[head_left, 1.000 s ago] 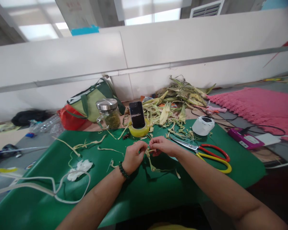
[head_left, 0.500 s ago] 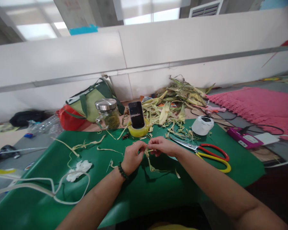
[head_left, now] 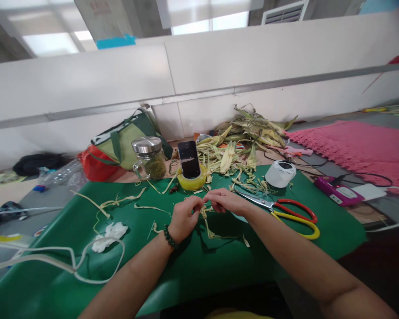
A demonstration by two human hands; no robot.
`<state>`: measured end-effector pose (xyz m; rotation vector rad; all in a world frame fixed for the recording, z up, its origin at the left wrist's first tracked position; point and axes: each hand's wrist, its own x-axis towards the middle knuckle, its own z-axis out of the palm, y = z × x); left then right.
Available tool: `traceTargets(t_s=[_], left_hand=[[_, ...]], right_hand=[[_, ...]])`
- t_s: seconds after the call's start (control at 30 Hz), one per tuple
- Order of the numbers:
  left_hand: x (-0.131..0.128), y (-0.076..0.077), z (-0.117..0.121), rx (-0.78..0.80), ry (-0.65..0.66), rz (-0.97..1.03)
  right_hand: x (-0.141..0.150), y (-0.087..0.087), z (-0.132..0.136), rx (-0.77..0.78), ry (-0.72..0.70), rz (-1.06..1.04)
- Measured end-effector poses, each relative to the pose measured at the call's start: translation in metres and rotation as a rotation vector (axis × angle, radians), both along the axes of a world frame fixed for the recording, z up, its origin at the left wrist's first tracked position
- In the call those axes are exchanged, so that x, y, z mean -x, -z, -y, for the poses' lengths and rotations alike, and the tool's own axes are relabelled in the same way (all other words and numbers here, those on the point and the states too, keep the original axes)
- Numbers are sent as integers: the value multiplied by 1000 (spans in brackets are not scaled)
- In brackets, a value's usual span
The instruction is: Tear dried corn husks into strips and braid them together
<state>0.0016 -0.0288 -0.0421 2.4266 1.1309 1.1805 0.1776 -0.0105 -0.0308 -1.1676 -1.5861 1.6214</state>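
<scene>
A small knotted figure of dried corn husk (head_left: 204, 213) hangs at my fingertips above the green mat (head_left: 182, 285), its thin ends trailing down and to the right. My left hand (head_left: 185, 216), with a dark green bead bracelet on the wrist, is closed and pinches its top. From the other side my right hand (head_left: 225, 200) reaches over with its fingers bent, the fingertips meeting near the left thumb. Whether the right fingers grip a strand is too small to make out. Just right of that hand lie large scissors (head_left: 272, 205) with one red and one yellow handle.
Behind my hands a phone (head_left: 189, 160) leans on a yellow tape roll (head_left: 191, 182). A lidded glass jar (head_left: 149, 161) stands left of it, a husk pile (head_left: 231, 153) right. A white cable (head_left: 69, 266), crumpled tissue (head_left: 110, 236), white device (head_left: 280, 174) and purple box (head_left: 339, 191) also lie around.
My right hand has shifted slightly up, and its fingers have straightened a little toward the left thumb. My left hand and the husk figure stay almost in place.
</scene>
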Motion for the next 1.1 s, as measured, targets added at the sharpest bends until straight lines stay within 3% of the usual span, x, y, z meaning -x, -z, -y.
traceTargets(t_s=[0.37,0.73,1.1], left_hand=[[-1,0,1,17,4,18],[0,-2,0,-71,30,-20],[-1,-2,3,0,-5,18]], right_hand=[[0,-2,3,169,-126,-70],[4,1,2,120,2,-79],[4,-2,2,127,10,-84]])
